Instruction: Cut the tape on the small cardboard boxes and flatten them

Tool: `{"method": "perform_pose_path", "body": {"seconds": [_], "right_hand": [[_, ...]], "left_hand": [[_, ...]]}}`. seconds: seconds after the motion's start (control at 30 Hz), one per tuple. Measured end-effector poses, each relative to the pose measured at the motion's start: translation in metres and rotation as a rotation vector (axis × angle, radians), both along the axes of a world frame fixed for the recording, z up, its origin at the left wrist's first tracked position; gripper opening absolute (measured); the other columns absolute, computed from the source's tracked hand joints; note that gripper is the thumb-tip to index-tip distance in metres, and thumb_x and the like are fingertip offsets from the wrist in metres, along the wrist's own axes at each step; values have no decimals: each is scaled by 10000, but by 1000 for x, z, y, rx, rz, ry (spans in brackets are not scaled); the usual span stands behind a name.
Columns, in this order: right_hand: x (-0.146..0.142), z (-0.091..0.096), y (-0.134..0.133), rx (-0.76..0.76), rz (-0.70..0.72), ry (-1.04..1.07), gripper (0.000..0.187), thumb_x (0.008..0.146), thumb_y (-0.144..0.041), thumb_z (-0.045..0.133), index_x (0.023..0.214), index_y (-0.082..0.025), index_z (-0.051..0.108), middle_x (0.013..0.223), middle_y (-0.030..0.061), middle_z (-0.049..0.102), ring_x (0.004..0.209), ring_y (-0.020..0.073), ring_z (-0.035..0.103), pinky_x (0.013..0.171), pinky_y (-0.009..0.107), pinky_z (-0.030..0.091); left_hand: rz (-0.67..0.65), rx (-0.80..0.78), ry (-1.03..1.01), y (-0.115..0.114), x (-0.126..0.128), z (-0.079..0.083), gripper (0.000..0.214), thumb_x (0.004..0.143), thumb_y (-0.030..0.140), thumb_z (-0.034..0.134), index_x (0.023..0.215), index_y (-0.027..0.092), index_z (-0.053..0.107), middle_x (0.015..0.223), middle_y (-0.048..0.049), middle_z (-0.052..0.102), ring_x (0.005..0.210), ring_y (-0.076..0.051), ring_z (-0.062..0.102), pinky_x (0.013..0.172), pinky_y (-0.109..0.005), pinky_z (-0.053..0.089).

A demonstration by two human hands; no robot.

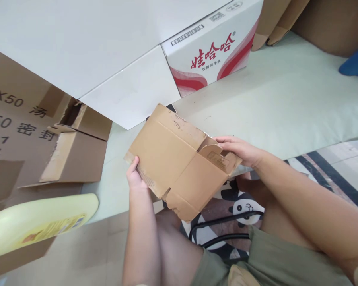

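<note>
An unfolded brown cardboard box (167, 147) with torn flaps is held up above my lap, tilted. My left hand (136, 174) grips its left edge, with the thumb on the near face and the other fingers hidden behind. On the far right edge, my right hand (237, 149) has its fingers around a rounded flap beside some small print. Fold lines cross the cardboard, and its upper strip has dark scuffed marks. A dark object (171, 108) peeks out behind the top corner; I cannot make out what it is.
A white carton (214, 55) with red lettering stands on the pale green cloth-covered table (274, 103). White panels (131, 85) rise beside it. Large brown cartons (77, 155) lie left, behind a yellow bottle (44, 220). A blue object (356, 61) is far right; a panda-patterned mat (247, 210) lies below.
</note>
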State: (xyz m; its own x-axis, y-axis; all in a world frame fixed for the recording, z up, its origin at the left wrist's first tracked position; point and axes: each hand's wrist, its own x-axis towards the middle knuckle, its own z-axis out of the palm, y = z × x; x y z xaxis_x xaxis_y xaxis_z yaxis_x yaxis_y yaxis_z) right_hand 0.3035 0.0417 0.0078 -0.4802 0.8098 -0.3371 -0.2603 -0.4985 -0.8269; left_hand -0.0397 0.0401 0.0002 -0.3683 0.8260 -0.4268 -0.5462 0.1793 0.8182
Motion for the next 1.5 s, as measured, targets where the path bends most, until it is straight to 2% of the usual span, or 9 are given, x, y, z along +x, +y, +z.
{"method": "perform_pose_path", "body": {"seconds": [0.17,0.3,0.4,0.57,0.77,1.0,1.2,1.3,1.5], "right_hand": [[-3,-2,3,17,-73,-66,236,752,-426,681,862,-217,686,842,31,717,743,183,647,705,301,515],[-5,-6,7,-26,-156,2,359,815,-544,555,840,-208,681,890,63,733,813,217,673,769,331,526],[-6,-7,9,-54,-179,-9,400,851,-560,483,860,-206,669,930,75,731,843,226,678,786,341,524],[-11,-8,10,-99,-241,-96,349,903,-461,440,910,-200,671,967,64,722,826,195,660,722,298,503],[-16,-10,9,-94,-277,-145,328,909,-438,447,882,-207,678,847,39,718,758,182,643,679,277,494],[-18,-13,9,-89,-303,-201,278,859,-448,522,915,-234,690,877,25,713,779,185,636,667,276,492],[-18,-14,8,49,-214,-390,220,804,-427,603,896,-255,707,922,6,708,788,184,608,682,290,474],[-19,-10,7,90,-192,-446,219,784,-419,619,895,-250,703,879,6,694,761,175,582,681,289,467],[-20,-6,6,77,-180,-454,211,764,-394,614,898,-251,689,891,10,686,771,173,573,677,290,467]], "left_hand": [[4,-52,8,1,2,1,220,803,230,625,994,149,698,877,-70,761,804,-218,731,897,-381,570],[-24,-86,23,2,6,2,211,785,246,652,976,170,698,886,-79,760,831,-240,733,867,-393,575],[24,-103,19,3,11,4,180,778,239,645,933,172,708,856,-72,760,776,-226,724,829,-374,582],[172,86,65,3,18,8,219,792,301,569,889,180,723,888,-51,764,902,-218,715,865,-328,561],[-16,175,110,-3,19,10,303,747,416,637,950,215,738,1123,-73,736,1183,-275,625,970,-360,509],[-89,160,19,-6,28,14,412,732,520,638,975,196,709,1023,-77,741,1131,-278,626,937,-354,511],[-95,347,62,-12,35,15,406,763,519,690,1052,235,666,1001,-70,740,1210,-302,581,985,-361,484],[-108,303,57,-12,37,16,437,745,540,687,1076,256,662,999,-63,741,1170,-308,608,951,-383,509],[39,148,23,-6,40,21,327,814,331,484,1032,209,696,892,-44,750,1045,-247,678,858,-320,548]]}}
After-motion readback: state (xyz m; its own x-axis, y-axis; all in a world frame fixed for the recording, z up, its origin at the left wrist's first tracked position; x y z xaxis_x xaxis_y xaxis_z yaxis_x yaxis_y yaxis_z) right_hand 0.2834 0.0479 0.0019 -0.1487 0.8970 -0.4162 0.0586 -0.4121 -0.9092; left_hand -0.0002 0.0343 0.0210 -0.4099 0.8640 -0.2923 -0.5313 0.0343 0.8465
